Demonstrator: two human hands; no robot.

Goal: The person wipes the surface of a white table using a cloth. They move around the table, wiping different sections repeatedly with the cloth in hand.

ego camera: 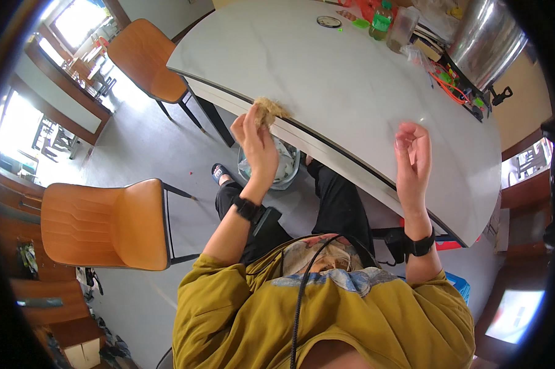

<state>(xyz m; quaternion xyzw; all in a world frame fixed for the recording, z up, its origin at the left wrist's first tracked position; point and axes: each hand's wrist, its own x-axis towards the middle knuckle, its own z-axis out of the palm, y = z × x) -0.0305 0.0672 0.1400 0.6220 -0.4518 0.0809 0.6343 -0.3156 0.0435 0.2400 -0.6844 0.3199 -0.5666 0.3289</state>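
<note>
My left hand (259,143) holds a tan, fuzzy bundle of fibre (269,110) at the near edge of the white marbled table (333,83). Part of the bundle rests over the table's edge, and my fingers cover its left side. Its exact material cannot be told. To the right, my right hand (413,152) is raised above the tabletop with curled fingers, slightly blurred, and nothing shows in it. A dark band is around each wrist.
A green-labelled bottle (381,20), a clear plastic container (403,28), orange cable (448,87) and a large metal vessel (487,41) stand at the table's far right. A lined bin (284,166) sits below the edge. Orange chairs (141,60) are at the left.
</note>
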